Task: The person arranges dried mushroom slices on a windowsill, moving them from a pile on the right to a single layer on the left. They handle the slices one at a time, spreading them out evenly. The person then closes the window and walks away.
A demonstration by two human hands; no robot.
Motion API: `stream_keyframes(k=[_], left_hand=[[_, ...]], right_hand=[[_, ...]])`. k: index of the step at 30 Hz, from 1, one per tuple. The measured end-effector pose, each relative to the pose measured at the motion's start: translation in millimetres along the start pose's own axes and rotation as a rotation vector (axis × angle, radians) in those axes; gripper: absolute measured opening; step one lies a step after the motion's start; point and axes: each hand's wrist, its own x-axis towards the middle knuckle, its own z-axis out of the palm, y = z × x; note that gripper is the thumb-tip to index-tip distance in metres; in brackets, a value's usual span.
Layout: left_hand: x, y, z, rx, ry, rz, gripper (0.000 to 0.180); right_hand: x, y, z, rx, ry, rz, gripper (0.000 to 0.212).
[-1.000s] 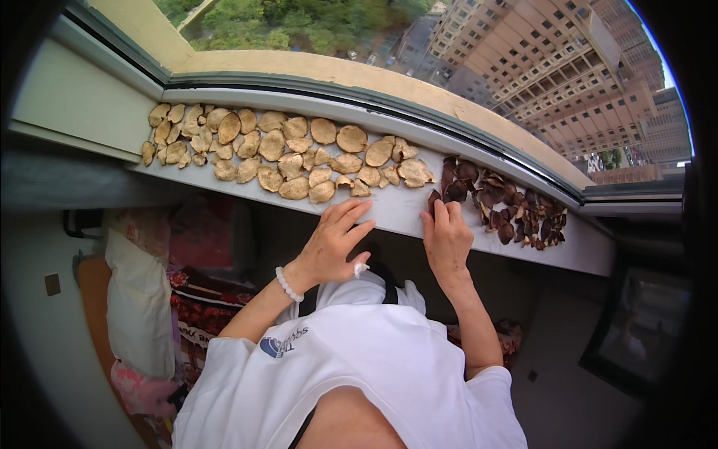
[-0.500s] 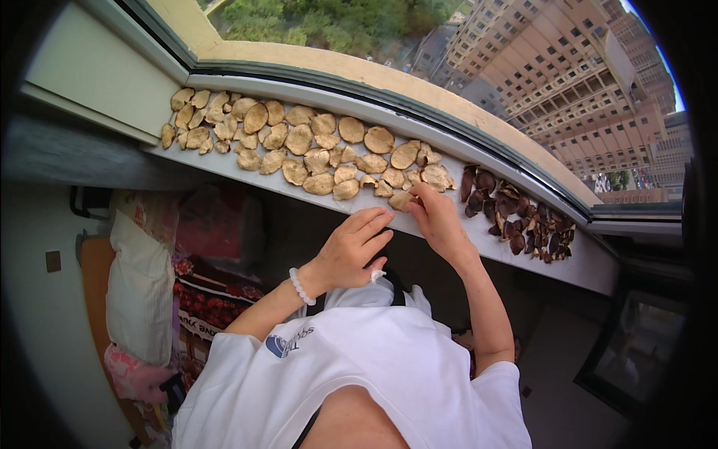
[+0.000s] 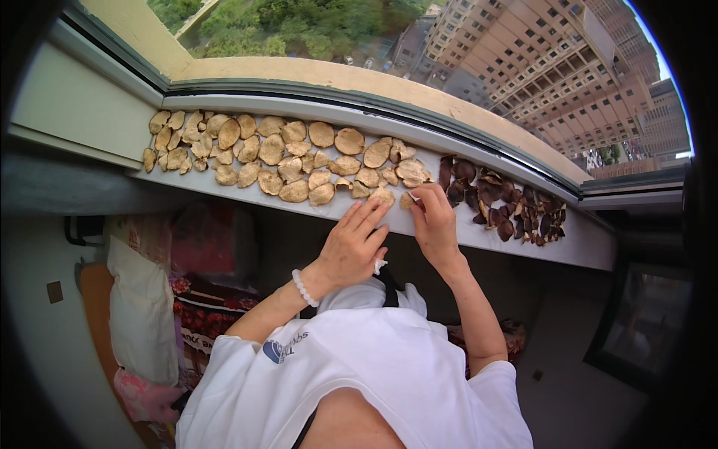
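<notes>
A small pale slice (image 3: 406, 200), up and right of frame centre, is pinched at the left side of the nearly closed right grip (image 3: 437, 224), its visible long axis pointing up-frame, while the loosely spread left grip (image 3: 347, 251) touches another slice (image 3: 384, 195)

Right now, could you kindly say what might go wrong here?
The pale slice at the fingertips of the left hand lies near the front edge of the sill and might slip off. The right hand, pinching a second slice, could nudge the dark slices close by.
</notes>
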Motion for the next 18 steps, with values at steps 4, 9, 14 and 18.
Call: stream_keyframes(k=[4, 9, 14, 18], left_hand=[[0, -1, 2, 0.009, 0.032, 0.012, 0.039], [0, 1, 2, 0.016, 0.030, -0.009, 0.037], [-1, 7, 2, 0.030, 0.044, -0.047, 0.035], [0, 12, 4, 0.050, 0.040, -0.041, 0.036]], right_hand=[[-6, -1, 4, -0.050, 0.060, -0.022, 0.022], [-3, 1, 6, -0.080, 0.086, -0.063, 0.020], [3, 3, 16, -0.194, 0.082, -0.037, 0.013], [7, 4, 5, -0.382, 0.184, -0.111, 0.009]])
